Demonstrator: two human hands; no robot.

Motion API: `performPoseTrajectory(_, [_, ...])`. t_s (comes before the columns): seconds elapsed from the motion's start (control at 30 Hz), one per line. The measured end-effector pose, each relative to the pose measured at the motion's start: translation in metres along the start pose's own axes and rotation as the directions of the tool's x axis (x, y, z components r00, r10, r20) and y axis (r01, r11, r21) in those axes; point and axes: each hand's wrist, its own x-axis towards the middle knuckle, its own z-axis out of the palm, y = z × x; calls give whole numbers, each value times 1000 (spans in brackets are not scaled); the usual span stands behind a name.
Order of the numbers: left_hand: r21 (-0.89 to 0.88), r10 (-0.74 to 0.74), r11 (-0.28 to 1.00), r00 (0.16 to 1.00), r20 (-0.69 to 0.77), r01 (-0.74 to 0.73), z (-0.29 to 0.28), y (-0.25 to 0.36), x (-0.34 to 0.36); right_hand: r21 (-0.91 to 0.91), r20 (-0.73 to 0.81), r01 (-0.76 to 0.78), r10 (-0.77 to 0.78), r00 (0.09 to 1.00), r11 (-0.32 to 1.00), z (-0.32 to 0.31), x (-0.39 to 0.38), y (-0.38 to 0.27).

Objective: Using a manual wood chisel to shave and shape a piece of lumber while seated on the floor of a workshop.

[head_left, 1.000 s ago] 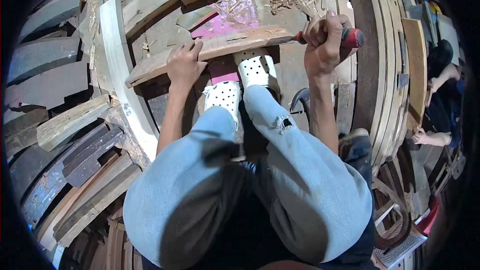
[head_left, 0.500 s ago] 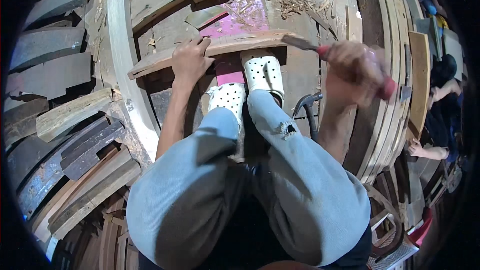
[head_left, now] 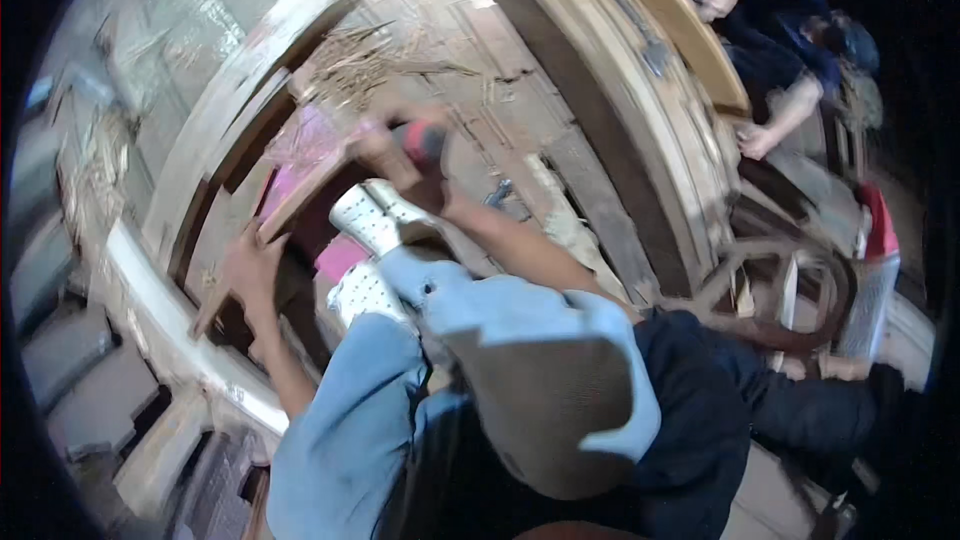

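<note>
A slightly curved wooden piece (head_left: 298, 205) lies aslant in front of my feet. My left hand (head_left: 252, 265) is wrapped over its near-left part. At the piece's far end, my right hand (head_left: 412, 165) is closed round a red-handled chisel (head_left: 422, 140), smeared by motion. Its blade does not show clearly. My white perforated clogs (head_left: 368, 297) are right beside the piece, and a pink sheet (head_left: 340, 255) shows around them. A hammer (head_left: 498, 192) lies on the floor to the right of my right forearm.
Curved wooden pieces (head_left: 55, 330) are stacked along the left, beyond a pale beam (head_left: 190, 345). Wood shavings (head_left: 350, 60) litter the floor ahead. Long timber strips (head_left: 630, 70) and a yellowish board (head_left: 690, 20) run along the right. Another person's hand (head_left: 757, 140) is near that board.
My view has swung to the right, so the scene appears rotated and blurred. My right hand has brought the chisel in from the right to the wooden piece. My left hand stays on the piece.
</note>
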Motion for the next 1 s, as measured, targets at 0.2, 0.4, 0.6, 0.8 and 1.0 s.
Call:
performPoseTrajectory(0.2, [55,182,982,983,-36,-180,13,7,21,-24,-104,7,-10,995,1000,-9,10,-26])
performPoseTrajectory(0.4, [118,155,983,983,-98,-144,-6,6,8,54,-50,46,-44,998,997,8,9,-29])
performPoseTrajectory(0.6, [135,180,977,978,-107,-165,-1,6,9,52,16,-4,3,1000,999,7,6,-30])
performPoseTrajectory(0.8, [27,178,984,979,-103,-176,-2,8,11,21,27,48,-49,998,999,9,4,-22])
performPoseTrajectory(1.0, [16,186,982,976,-115,-186,-3,9,12,8,37,46,-47,998,999,11,3,-25])
